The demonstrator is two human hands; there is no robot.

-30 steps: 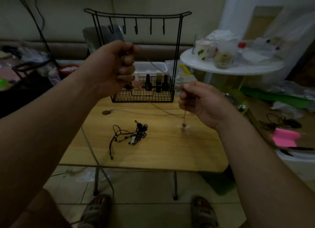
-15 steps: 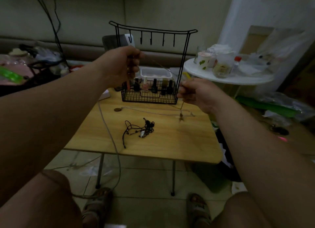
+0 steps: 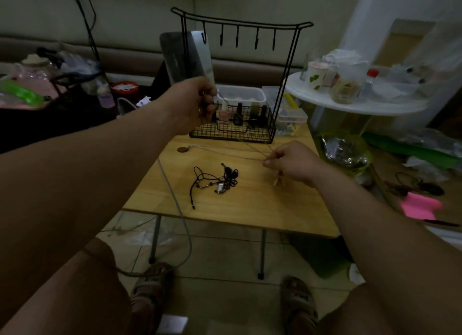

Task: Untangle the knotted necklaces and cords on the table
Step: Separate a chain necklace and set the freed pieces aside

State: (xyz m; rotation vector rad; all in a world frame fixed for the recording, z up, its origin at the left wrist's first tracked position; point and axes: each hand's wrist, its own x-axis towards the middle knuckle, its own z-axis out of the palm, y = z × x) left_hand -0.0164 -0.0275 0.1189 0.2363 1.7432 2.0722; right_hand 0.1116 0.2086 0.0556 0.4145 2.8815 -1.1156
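Note:
A thin pale necklace chain (image 3: pixel 246 144) runs taut between my two hands above the wooden table (image 3: pixel 250 209). My left hand (image 3: pixel 195 104) grips one end up in front of the black wire stand. My right hand (image 3: pixel 290 163) pinches the other end low over the table's right side, and a small pale pendant (image 3: pixel 278 180) hangs blurred below it. A tangle of black cords (image 3: pixel 216 182) with small beads lies in the middle of the table. Another thin chain (image 3: pixel 225 152) with a brown round pendant (image 3: pixel 183 149) lies behind the tangle.
A black wire stand (image 3: pixel 240 84) with hooks and a basket of small bottles stands at the table's back. A round white side table (image 3: pixel 362 102) with jars is at the right. A grey cable (image 3: pixel 175 204) crosses the table's left edge. Clutter covers the floor at right.
My right hand has dropped lower and to the right, close to the tabletop, drawing the chain out longer. My left hand stays raised by the stand.

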